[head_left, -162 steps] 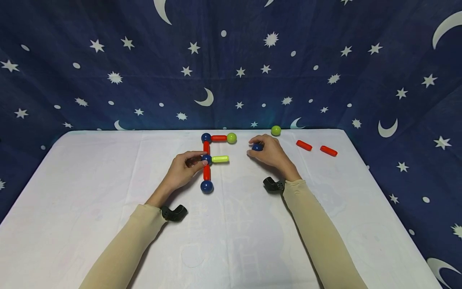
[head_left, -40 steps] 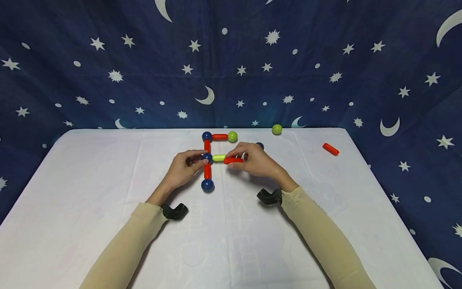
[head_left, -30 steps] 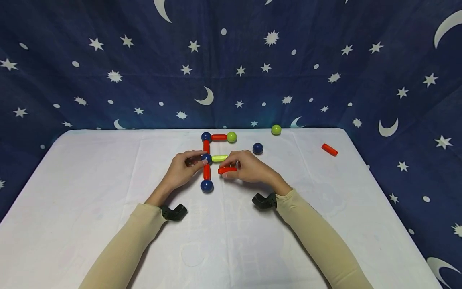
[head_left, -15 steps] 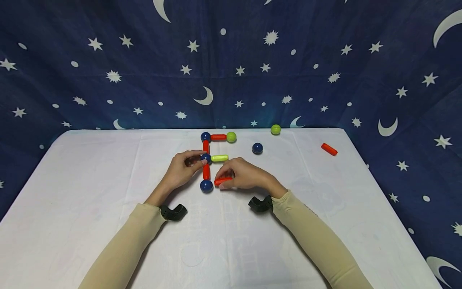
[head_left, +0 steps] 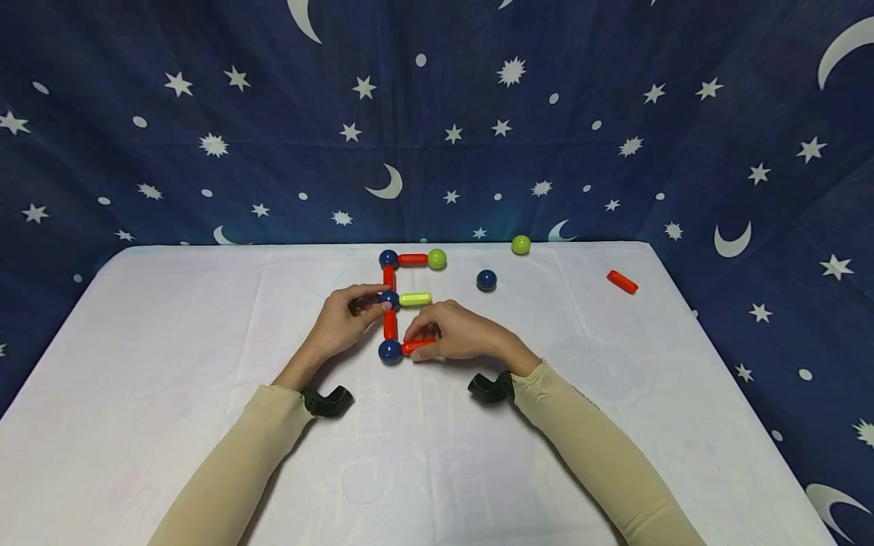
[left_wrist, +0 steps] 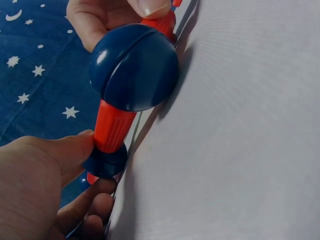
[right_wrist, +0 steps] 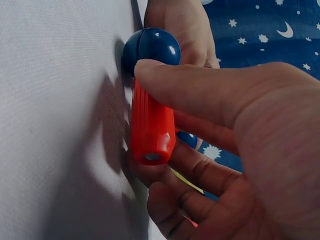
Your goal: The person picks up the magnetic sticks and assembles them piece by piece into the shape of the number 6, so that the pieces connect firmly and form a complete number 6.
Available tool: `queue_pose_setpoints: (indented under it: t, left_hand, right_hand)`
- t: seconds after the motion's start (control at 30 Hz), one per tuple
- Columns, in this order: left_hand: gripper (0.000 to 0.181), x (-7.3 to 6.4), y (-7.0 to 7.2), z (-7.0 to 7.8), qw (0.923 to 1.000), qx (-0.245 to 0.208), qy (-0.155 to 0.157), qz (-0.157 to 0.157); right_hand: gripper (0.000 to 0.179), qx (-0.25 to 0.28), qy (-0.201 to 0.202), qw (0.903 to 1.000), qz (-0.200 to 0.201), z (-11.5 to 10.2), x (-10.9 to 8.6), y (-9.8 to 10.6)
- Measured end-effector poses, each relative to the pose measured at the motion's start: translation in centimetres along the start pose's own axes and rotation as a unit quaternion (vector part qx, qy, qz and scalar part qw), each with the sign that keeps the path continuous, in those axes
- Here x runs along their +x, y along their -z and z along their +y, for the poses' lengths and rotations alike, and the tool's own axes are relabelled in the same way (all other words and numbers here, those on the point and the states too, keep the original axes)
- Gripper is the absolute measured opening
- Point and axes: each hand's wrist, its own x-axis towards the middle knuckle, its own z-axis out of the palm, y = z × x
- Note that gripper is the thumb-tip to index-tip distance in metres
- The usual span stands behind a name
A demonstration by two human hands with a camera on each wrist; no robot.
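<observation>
Left grip (head_left: 347, 315) pinching the middle blue ball (head_left: 391, 297); right grip (head_left: 459, 331) pinching a red rod (right_wrist: 152, 120), its end against the near blue ball (head_left: 390, 352). Lime rod (head_left: 415, 299) sticks out right from the middle ball. Faint letter-like marks (head_left: 471, 472) on the tabletop (head_left: 136, 455), unreadable. Spare rod (head_left: 622, 282) lies off right.

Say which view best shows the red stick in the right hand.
The right wrist view: the red stick appears large, its free end visible. The head view shows it small, partly hidden by the right hand; the left wrist view, only part, behind the nearest blue ball.
</observation>
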Motion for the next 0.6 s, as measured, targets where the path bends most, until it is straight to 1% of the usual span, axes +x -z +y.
queue_pose_setpoints:
  t: [0.1,0.33,0.6]
  left_hand:
    - [0.035,-0.1,0.0,0.0,1.0000,0.000,0.000,0.000]
    - [0.035,0.0,-0.1,0.0,1.0000,0.005,-0.002,0.001]
    - [0.035,0.0,0.0,0.0,0.9999,0.010,0.003,-0.001]
  right_hand:
    - [0.024,0.004,-0.002,1.0000,-0.001,0.1,0.0,0.1]
    - [0.023,0.042,-0.016,0.9990,0.006,0.3,-0.3,0.9]
    - [0.027,0.038,-0.031,0.9974,0.053,0.8,-1.1,2.7]
